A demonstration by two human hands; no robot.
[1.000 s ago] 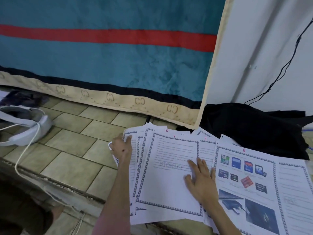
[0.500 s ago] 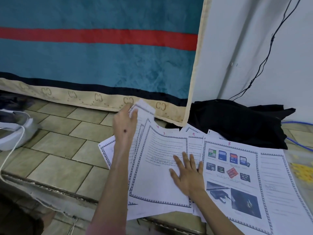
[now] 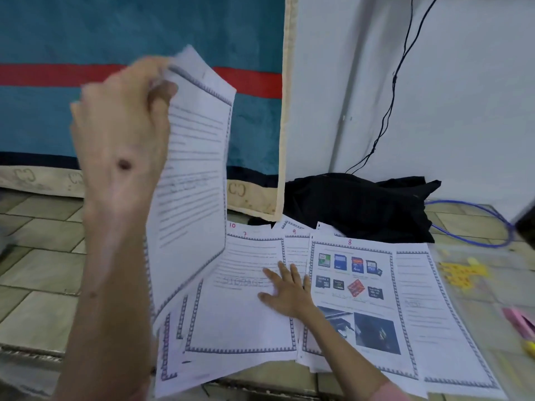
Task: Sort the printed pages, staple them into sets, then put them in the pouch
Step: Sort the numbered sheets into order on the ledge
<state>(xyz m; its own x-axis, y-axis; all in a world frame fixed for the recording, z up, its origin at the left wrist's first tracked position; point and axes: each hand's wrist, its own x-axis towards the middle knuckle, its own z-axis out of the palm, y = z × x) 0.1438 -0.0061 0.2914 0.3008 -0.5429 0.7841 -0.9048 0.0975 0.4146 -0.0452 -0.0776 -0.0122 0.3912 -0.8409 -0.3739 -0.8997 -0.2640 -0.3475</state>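
White printed pages [image 3: 246, 308] with grey patterned borders lie fanned across the tiled floor [image 3: 37, 273]. Handwritten red numbers mark their top edges: 10, 7, 9 and 8. The sheet marked 7 carries the faint watermark word "STORAGE"; the sheet marked 8 [image 3: 356, 290] shows rows of memory-card pictures, one labelled 4GB, above two dark photographs.

The left hand [image 3: 121, 134] pinches the top corner of a lifted sheet [image 3: 191, 180], fingers curled round its edge, raising it nearly upright over the left side of the spread; a blurred watermark shows on it too. The right hand [image 3: 285, 287] rests flat on sheet 7, fingers spread and straight.

A clear plastic pouch [image 3: 477, 273] with yellow print lies on the floor just right of the pages, its contents unreadable. Behind hangs a teal blanket [image 3: 144, 30] with a red stripe and a cream band of "CC" motifs, beside a black cloth [image 3: 362, 206].
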